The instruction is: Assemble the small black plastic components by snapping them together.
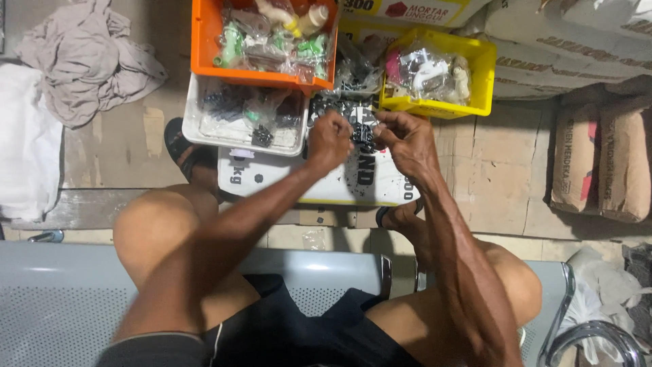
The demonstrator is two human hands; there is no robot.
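A small black part [362,134] sits between both hands just above the centre of the view, over a white printed sack [319,178] that lies flat on the floor; its exact shape is too small and blurred to tell. The left hand [329,141] is curled shut at the part's 9 o'clock, fingers pinching its edge, while the right hand [406,143] closes on it from 3 o'clock, fingertips meeting the left's. More loose black pieces [333,109] lie heaped on the sack at 12 o'clock of the hands. At 10 o'clock stands a white tray [193,126] holding bagged dark fittings, and beyond it, at 11 o'clock, an orange bin [202,41] filled with clear bags of green and cream fittings. At 1 o'clock a yellow bin [481,75] carries more bagged parts. Brown paper sacks [601,160] lie at 3 o'clock on the tiled floor, with pale sacks [564,41] stacked at 2 o'clock. A crumpled grey cloth [88,58] lies far off at 10 o'clock. The person sits on a grey perforated metal bench [61,306] at 6 o'clock, bare knees apart, sandalled feet beside the sack.
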